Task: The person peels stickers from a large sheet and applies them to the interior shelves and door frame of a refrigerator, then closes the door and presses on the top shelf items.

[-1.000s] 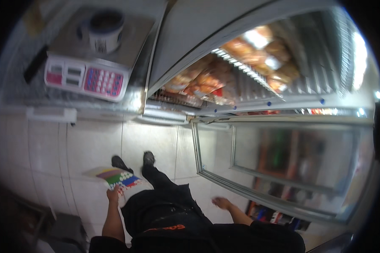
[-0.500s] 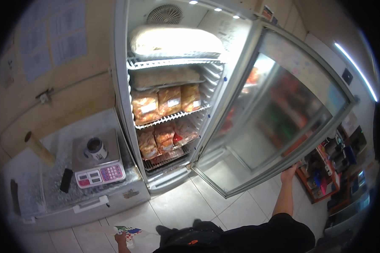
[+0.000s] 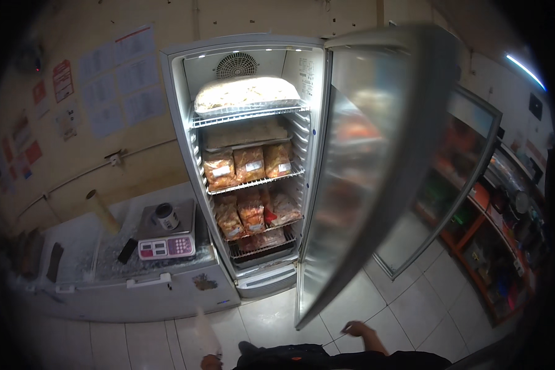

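An upright white freezer (image 3: pixel 180 154) stands with its inside lit, and its wire shelves hold bagged food (image 3: pixel 248 165). Its glass door (image 3: pixel 364 185) hangs half swung across the opening. My right hand (image 3: pixel 356 329) is low by the door's bottom corner, apart from it, fingers spread and holding nothing. My left hand (image 3: pixel 211 362) shows at the bottom edge, gripping a pale sheet (image 3: pixel 202 333) that is blurred by motion. My dark clothing fills the lower edge between the two hands.
A chest freezer (image 3: pixel 166 290) stands to the left, carrying a scale (image 3: pixel 166 245) with a tape roll (image 3: pixel 165 216) on it. Papers (image 3: pixel 126 80) hang on the wall. A second glass door (image 3: pixel 456 185) and stocked shelves (image 3: pixel 499 246) are on the right. The floor is tiled.
My view has lifted from the floor to the whole freezer. The door has swung left toward the opening, and my right hand has come off its lower edge.
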`<state>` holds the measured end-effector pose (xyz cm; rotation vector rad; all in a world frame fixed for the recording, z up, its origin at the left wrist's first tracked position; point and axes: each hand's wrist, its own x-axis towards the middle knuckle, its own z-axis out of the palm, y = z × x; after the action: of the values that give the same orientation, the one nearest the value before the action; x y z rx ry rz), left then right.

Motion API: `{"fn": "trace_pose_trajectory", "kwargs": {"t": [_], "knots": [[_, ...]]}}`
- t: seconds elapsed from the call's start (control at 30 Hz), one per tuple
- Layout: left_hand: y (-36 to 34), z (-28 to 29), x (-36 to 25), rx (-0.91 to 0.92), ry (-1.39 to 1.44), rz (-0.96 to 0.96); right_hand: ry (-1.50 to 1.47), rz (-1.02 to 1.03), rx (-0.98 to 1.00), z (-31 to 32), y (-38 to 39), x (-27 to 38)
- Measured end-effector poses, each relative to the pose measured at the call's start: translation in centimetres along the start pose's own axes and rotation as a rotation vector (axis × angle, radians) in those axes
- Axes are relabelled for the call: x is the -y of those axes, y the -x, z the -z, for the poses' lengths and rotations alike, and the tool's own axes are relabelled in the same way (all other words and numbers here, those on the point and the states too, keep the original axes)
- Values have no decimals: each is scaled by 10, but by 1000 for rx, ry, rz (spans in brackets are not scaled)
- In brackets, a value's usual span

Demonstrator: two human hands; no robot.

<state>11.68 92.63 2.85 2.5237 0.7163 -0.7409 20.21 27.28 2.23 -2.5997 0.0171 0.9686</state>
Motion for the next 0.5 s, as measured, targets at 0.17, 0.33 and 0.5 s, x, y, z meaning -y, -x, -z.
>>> {"fn": "trace_pose_trajectory", "kwargs": {"t": [0.17,0.33,0.5], "knots": [[84,-38,-44,157,-142,-78,-258,369,293,-85,9,105],[122,-38,-81,186,-368,-250,-170,598,186,-77,45,119],[140,-24,-171,179,-644,-650,112,722,-226,31,118,164]]}}
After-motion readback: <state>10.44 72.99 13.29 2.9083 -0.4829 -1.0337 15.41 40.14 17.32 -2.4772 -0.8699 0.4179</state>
